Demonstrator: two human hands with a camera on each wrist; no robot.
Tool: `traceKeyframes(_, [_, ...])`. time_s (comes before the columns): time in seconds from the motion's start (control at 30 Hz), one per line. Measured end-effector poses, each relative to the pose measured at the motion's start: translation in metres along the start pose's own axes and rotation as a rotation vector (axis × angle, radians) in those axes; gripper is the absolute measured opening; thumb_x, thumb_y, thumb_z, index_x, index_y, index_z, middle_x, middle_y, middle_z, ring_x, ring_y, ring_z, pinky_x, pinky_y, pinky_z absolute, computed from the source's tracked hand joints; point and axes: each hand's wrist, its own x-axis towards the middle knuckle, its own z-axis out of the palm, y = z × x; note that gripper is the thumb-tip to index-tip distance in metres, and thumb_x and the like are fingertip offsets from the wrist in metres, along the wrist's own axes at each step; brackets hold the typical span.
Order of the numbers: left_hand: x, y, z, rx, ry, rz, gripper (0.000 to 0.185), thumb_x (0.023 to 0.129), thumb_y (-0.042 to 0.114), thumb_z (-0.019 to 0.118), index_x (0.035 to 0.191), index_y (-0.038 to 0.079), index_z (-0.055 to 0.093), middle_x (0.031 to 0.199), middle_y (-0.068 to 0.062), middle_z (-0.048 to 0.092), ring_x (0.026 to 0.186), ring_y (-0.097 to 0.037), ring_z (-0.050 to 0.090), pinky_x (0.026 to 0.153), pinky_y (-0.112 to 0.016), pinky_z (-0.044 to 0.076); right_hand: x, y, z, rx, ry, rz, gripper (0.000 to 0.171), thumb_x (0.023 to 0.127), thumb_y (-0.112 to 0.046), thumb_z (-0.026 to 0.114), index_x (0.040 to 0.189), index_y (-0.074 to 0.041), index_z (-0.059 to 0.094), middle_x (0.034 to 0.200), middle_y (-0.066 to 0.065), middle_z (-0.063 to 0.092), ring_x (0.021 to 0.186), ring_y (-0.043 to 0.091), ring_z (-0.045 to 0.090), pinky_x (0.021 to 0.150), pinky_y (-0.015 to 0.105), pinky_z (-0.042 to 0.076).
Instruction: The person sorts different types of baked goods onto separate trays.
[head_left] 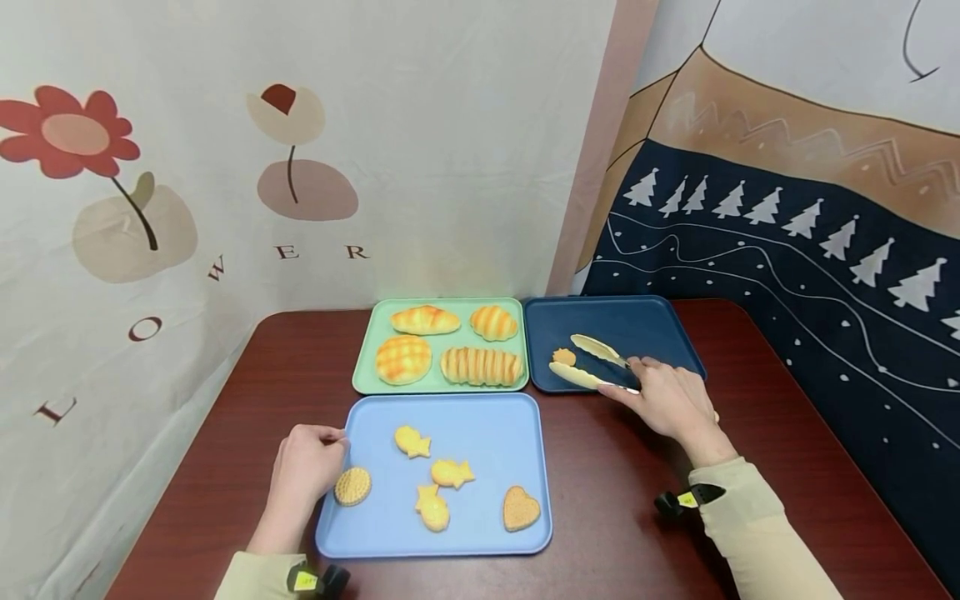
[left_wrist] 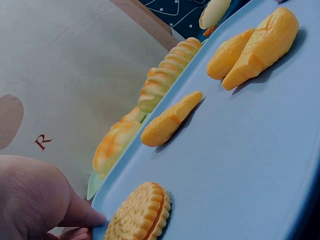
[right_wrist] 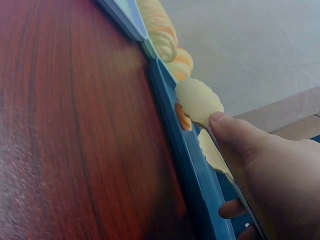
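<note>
My left hand (head_left: 300, 468) pinches the left rim of a light blue tray (head_left: 480, 421). Beside it on that tray lies a round ridged biscuit (left_wrist: 135, 212). Three fish-shaped crackers, one of them (head_left: 452, 473) near the middle, and a heart-shaped biscuit (head_left: 520, 509) share the tray. At the right, my right hand (head_left: 671, 402) holds tongs (head_left: 597, 347) with cream scalloped tips over a dark blue tray (head_left: 600, 310). The tips stand apart, with a small orange-brown cookie (head_left: 565, 357) on the tray between them; part of it is hidden in the right wrist view.
A green tray (head_left: 365, 367) holds several breads, among them a ridged roll (head_left: 482, 367) and a round bun (head_left: 403, 359). It adjoins both blue trays. Patterned cloth (head_left: 465, 167) hangs behind the dark red wooden table (head_left: 607, 500).
</note>
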Motion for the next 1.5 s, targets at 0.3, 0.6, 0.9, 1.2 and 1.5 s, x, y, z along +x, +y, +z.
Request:
traceKeyframes(0.3, [0.000,0.000,-0.001,-0.009,-0.007,0.002,0.029,0.097,0.015,0.064,0.113,-0.003,0.080,0.115,-0.027,0.074,0.090,-0.033,0.066,0.061,-0.040,0.050,-0.017,-0.027,-0.009,0.026,0.079,-0.027,0.104,0.091,-0.087,0.046,0.145,0.000,0.062,0.139,0.025,0.064,0.075,0.030,0.064,0.063,0.044,0.057])
traceKeyframes(0.6, [0.000,0.001,-0.002,-0.002,-0.017,0.000,0.028,0.098,0.016,0.065,0.114,-0.002,0.080,0.117,-0.027,0.074,0.094,-0.035,0.067,0.064,-0.043,0.051,-0.047,-0.072,-0.006,0.060,0.117,-0.128,0.092,0.092,-0.083,0.053,0.137,-0.005,0.070,0.122,0.012,0.072,0.062,0.017,0.058,0.055,0.035,0.049])
traceKeyframes(0.9, [-0.001,0.000,-0.002,-0.009,-0.016,0.002,0.028,0.098,0.015,0.065,0.113,-0.002,0.080,0.117,-0.027,0.073,0.092,-0.034,0.067,0.062,-0.042,0.051,-0.063,-0.094,0.005,0.100,0.150,-0.200,0.082,0.089,-0.081,0.061,0.133,-0.013,0.072,0.099,-0.004,0.068,0.057,0.007,0.049,0.050,0.029,0.040])
traceKeyframes(1.2, [-0.002,-0.002,0.000,-0.015,-0.016,-0.005,0.028,0.098,0.015,0.065,0.115,-0.003,0.080,0.117,-0.028,0.073,0.092,-0.035,0.068,0.061,-0.041,0.051,-0.073,-0.108,0.010,0.087,0.146,-0.255,0.083,0.088,-0.083,0.060,0.130,-0.012,0.073,0.096,-0.007,0.066,0.056,0.003,0.048,0.051,0.027,0.042])
traceKeyframes(1.5, [-0.002,-0.002,-0.002,-0.023,-0.016,-0.006,0.029,0.098,0.016,0.066,0.116,-0.002,0.080,0.117,-0.027,0.073,0.092,-0.034,0.068,0.062,-0.042,0.052,-0.086,-0.117,0.014,0.062,0.120,-0.299,0.085,0.088,-0.085,0.057,0.131,-0.014,0.072,0.104,-0.008,0.067,0.062,0.005,0.056,0.053,0.029,0.045])
